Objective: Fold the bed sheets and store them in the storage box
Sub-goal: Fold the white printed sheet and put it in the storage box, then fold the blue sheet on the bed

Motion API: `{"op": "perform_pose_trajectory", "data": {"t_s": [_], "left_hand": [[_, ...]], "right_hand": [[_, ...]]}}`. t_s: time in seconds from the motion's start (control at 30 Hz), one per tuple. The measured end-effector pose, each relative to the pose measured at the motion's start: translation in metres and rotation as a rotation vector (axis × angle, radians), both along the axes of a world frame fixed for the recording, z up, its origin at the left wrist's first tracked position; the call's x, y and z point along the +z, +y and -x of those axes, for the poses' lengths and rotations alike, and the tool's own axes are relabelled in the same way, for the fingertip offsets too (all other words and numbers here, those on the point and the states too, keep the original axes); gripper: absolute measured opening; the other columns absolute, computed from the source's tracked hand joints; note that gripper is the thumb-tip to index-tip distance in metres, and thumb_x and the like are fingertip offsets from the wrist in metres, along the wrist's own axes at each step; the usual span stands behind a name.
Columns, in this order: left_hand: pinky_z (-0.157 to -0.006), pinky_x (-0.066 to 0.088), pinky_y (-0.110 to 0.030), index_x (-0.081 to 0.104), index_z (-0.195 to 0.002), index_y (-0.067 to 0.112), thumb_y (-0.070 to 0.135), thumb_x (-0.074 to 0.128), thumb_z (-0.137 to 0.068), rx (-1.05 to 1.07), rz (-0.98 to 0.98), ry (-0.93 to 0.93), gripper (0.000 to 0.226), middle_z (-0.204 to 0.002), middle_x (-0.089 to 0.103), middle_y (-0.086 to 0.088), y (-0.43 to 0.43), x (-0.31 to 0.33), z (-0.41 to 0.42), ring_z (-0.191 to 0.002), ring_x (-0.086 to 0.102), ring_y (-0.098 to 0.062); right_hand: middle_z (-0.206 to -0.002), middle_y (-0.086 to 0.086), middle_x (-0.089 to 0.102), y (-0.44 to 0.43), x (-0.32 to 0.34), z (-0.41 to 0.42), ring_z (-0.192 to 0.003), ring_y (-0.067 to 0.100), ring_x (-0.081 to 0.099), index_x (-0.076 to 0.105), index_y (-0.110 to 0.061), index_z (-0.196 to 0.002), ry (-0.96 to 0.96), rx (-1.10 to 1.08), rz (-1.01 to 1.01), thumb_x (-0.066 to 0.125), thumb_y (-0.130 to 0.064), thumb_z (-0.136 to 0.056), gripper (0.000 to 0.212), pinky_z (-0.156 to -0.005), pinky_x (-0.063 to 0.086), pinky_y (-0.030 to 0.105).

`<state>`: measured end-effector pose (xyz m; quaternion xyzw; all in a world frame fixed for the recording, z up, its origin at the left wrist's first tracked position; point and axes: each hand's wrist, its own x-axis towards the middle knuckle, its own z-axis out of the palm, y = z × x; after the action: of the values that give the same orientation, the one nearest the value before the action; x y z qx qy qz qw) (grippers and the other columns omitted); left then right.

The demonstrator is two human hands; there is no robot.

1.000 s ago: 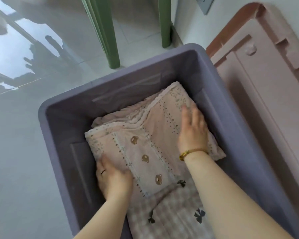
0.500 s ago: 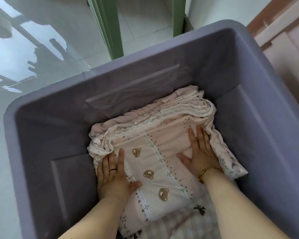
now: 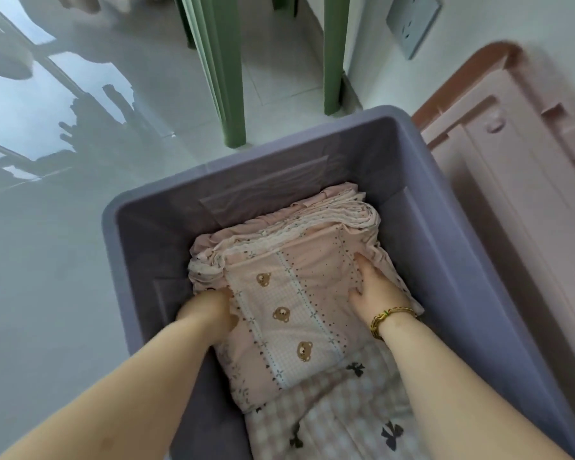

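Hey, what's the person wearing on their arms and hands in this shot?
Both forearms are bare: no sleeves in view, no gloves. The right hand has a gold-coloured bracelet at the wrist, with a small green bit on it. Nothing shows on the left hand, though its fingers are hidden.

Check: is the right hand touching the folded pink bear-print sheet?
Touching. Head view shows the right hand pressed onto the folded pink bear-print sheet.
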<state>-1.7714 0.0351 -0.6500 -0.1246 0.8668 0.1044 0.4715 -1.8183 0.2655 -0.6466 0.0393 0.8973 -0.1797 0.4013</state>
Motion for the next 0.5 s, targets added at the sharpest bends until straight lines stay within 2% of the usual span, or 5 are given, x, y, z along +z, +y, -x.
{"op": "perform_pose_trajectory", "data": {"t_s": [0.07,0.17,0.3,0.4,0.5], "left_hand": [[-0.093,0.038,-0.022,0.038,-0.138,0.022,0.03,0.048,-0.093,0.018,-0.106,0.028,0.047,-0.132,0.052,-0.001,-0.009,0.039,0.003,-0.121,0.048,-0.019],[-0.092,0.042,-0.026,0.047,-0.131,0.027,0.027,0.045,-0.093,0.095,-0.091,0.202,0.038,-0.125,0.058,0.004,-0.023,0.102,0.008,-0.116,0.052,-0.018],[-0.083,0.043,-0.024,0.055,-0.12,0.025,0.023,0.044,-0.094,0.301,-0.109,0.352,0.029,-0.108,0.062,0.002,-0.056,0.203,0.007,-0.105,0.057,-0.019],[-0.073,0.038,-0.021,0.055,-0.11,0.029,0.024,0.044,-0.095,0.423,-0.123,0.462,0.019,-0.096,0.056,0.006,-0.086,0.28,0.003,-0.093,0.056,-0.016],[-0.066,0.039,-0.026,0.057,-0.092,0.025,0.014,0.054,-0.09,0.728,-0.22,0.695,0.011,-0.091,0.064,-0.003,-0.123,0.379,-0.005,-0.085,0.06,-0.022]], "right_hand": [[-0.131,0.005,0.053,-0.005,0.038,-0.009,-0.111,0.025,0.054,0.019,-0.023,-0.146,0.027,0.023,-0.008,0.039,-0.021,-0.095,0.055,-0.088,0.046,0.03],[-0.113,0.003,0.062,-0.021,0.101,-0.006,-0.103,0.023,0.057,0.036,-0.024,-0.138,0.077,0.046,0.011,0.037,-0.02,-0.096,0.043,-0.082,0.047,0.031],[-0.113,-0.001,0.063,-0.05,0.217,0.013,-0.101,0.017,0.059,0.046,-0.024,-0.131,0.188,0.095,0.056,0.036,-0.021,-0.097,0.035,-0.074,0.042,0.023],[-0.118,-0.003,0.062,-0.076,0.306,0.031,-0.103,0.014,0.058,0.047,-0.024,-0.13,0.296,0.111,0.106,0.035,-0.022,-0.098,0.035,-0.078,0.044,0.022],[-0.119,-0.004,0.062,-0.108,0.398,0.038,-0.102,0.013,0.057,0.046,-0.025,-0.13,0.419,0.176,0.14,0.033,-0.024,-0.098,0.034,-0.081,0.044,0.022]]}}
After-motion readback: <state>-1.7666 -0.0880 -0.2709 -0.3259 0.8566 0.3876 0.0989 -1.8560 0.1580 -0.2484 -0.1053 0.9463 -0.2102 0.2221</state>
